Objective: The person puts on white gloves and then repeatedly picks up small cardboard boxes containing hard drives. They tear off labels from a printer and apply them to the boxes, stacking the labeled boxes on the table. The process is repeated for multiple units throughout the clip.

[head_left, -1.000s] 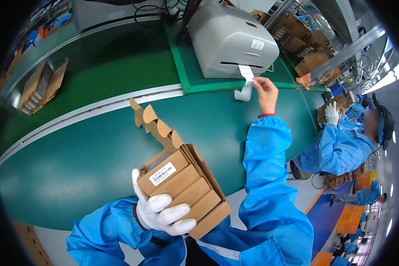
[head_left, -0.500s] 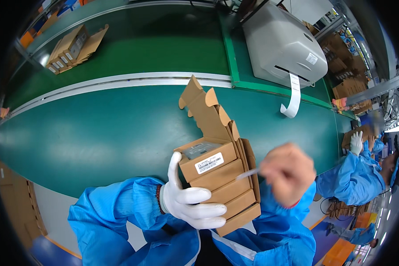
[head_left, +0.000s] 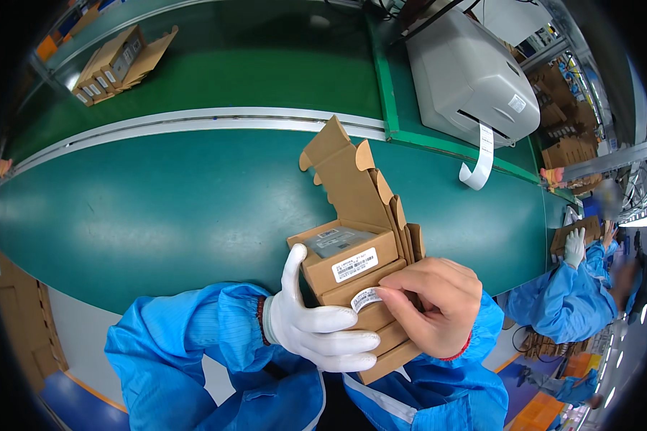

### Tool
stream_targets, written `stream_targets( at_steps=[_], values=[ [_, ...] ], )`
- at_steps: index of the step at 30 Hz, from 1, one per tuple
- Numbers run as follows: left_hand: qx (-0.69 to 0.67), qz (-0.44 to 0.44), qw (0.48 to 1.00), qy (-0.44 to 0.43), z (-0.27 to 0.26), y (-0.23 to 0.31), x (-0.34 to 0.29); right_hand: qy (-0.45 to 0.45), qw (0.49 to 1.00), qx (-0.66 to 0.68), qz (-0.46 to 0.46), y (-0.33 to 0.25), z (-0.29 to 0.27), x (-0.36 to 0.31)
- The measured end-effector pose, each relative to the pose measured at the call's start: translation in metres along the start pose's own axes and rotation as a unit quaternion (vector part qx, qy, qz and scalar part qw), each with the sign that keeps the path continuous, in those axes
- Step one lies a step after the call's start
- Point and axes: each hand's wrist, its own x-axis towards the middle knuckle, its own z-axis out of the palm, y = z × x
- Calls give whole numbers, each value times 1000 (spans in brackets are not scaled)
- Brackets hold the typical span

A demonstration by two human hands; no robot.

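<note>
A stack of several small brown cardboard boxes (head_left: 392, 337) leans in front of me. Its top box (head_left: 308, 270) has a raised lid, a grey item (head_left: 338, 241) inside and a white printed label (head_left: 355, 266) on its front. My left hand (head_left: 327, 332), in a white glove, grips the stack from the left, thumb up along the top box and fingers across the fronts of the lower ones. My bare right hand (head_left: 438, 305) pinches the end of a curved white sticker (head_left: 365, 299) at the front of the second box. Whether the sticker is stuck down there I cannot tell.
A grey label printer (head_left: 474, 86) with a label strip (head_left: 480, 159) hanging out stands at the back right. More cardboard boxes (head_left: 111, 68) lie beyond the metal rail (head_left: 216, 120) on the green bench (head_left: 158, 208). At the right, a co-worker in blue (head_left: 568, 302) handles a box.
My right hand has moved left and down to the second box, bringing the sticker against its front. My left hand keeps its grip on the stack.
</note>
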Motion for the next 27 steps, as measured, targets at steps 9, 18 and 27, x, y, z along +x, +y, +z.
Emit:
stream_targets(
  at_steps=[9,18,27],
  values=[
    [4,-10,1000,10,5,0,-2,10,1000,-20,-6,6,3,0],
    [19,-5,1000,-4,9,-2,-2,7,998,-50,-40,14,3,0],
    [25,-12,999,17,14,-4,-9,94,992,-81,-16,28,-17,8]
  ],
)
